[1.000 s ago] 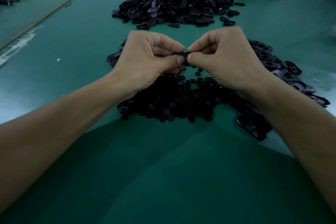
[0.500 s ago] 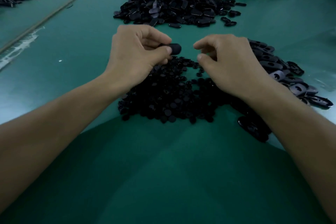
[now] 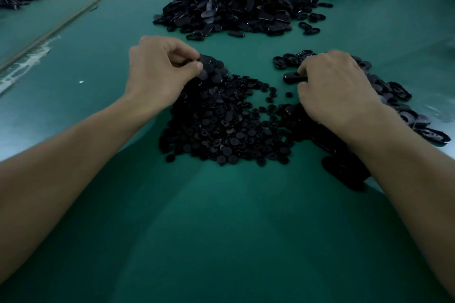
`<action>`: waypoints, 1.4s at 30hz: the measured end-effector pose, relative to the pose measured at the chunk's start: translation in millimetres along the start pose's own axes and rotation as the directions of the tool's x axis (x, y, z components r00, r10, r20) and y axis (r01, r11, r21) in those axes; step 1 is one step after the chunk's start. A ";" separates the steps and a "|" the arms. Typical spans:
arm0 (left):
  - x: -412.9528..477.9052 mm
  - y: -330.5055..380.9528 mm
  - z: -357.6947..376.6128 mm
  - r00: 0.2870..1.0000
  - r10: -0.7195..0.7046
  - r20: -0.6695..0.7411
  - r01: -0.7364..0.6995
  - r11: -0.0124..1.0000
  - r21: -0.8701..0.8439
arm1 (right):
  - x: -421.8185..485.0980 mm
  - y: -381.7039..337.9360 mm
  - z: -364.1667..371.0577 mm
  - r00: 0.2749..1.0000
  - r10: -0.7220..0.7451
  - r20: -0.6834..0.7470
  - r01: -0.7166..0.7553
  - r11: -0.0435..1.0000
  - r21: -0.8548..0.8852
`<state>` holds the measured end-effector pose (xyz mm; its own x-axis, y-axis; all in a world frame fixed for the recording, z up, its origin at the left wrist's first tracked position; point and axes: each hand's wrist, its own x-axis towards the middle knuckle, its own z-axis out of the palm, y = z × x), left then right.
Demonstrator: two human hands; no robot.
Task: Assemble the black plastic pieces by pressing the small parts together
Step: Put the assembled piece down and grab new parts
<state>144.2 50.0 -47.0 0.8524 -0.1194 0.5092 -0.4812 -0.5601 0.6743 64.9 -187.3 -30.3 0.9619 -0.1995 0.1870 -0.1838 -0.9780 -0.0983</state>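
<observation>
1. Left hand (image 3: 160, 70), fingers curled, pinches a small disc (image 3: 203, 73) atop the disc pile (image 3: 221, 130).
2. Right hand (image 3: 337, 86) curls round an oval shell (image 3: 293, 78) lying on the mat (image 3: 221, 229).
3. Judged step: picking parts; next, align and press them together.

A rounded black plastic piece (image 3: 208, 63) sits pinched at the tips of your left fingers (image 3: 195, 66), over the far end of a heap of small round black plastic discs (image 3: 221, 125). The heap spreads towards you, between both sets of fingertips. A glossy oblong black plastic shell (image 3: 294, 78) lies flat, gripped by your right fingers (image 3: 303, 69), with more oblong shells (image 3: 293, 59) just beyond them.
</observation>
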 end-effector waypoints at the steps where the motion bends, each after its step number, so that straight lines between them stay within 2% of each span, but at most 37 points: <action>1: -0.7 -0.8 0.1 1.000 -0.012 0.016 0.012 1.000 0.009 | -0.4 0.0 0.0 1.000 0.017 0.004 -0.017 1.000 -0.002; 5: -0.8 -3.3 0.3 0.998 -0.038 0.039 0.035 0.997 0.074 | -4.9 -1.4 -2.2 0.996 0.087 0.016 -0.086 0.995 -0.041; 13: -0.8 -9.5 1.6 0.993 -0.089 0.075 0.078 0.987 0.142 | -1.9 -0.9 -1.1 1.000 0.002 -0.029 -0.002 1.000 0.007; 20: -2.5 -7.4 3.9 0.999 -0.029 0.021 0.025 0.986 0.167 | -0.3 1.3 -3.7 0.996 0.045 -0.082 -0.039 0.997 0.073; 24: -3.1 -4.2 2.4 1.000 0.002 0.022 -0.007 0.979 0.203 | -1.2 1.8 -3.0 0.995 0.063 -0.077 -0.062 0.998 0.013; 27: -4.6 -2.5 4.7 1.000 -0.001 0.014 -0.002 0.984 0.177 | -1.5 1.0 -0.5 0.997 0.068 -0.026 -0.068 0.997 -0.029; 34: -11.4 10.9 8.8 0.992 0.079 0.096 -0.081 0.997 0.011 | 1.7 1.8 1.0 0.998 0.051 -0.044 -0.051 0.999 0.001; 38: -16.4 16.4 12.0 0.984 0.133 0.117 -0.129 0.991 -0.037 | 1.5 2.8 -2.6 0.995 0.058 -0.085 -0.056 0.998 0.029; 42: -18.2 21.1 12.6 0.981 0.144 0.133 -0.136 0.988 -0.066 | 3.9 2.7 -5.8 0.980 0.076 -0.184 -0.080 0.997 -0.017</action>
<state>121.0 30.1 -48.8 0.7936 -0.3066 0.5255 -0.6054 -0.4834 0.6323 66.9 -191.1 -24.2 0.8915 -0.2809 0.3555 -0.2638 -0.9597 -0.0967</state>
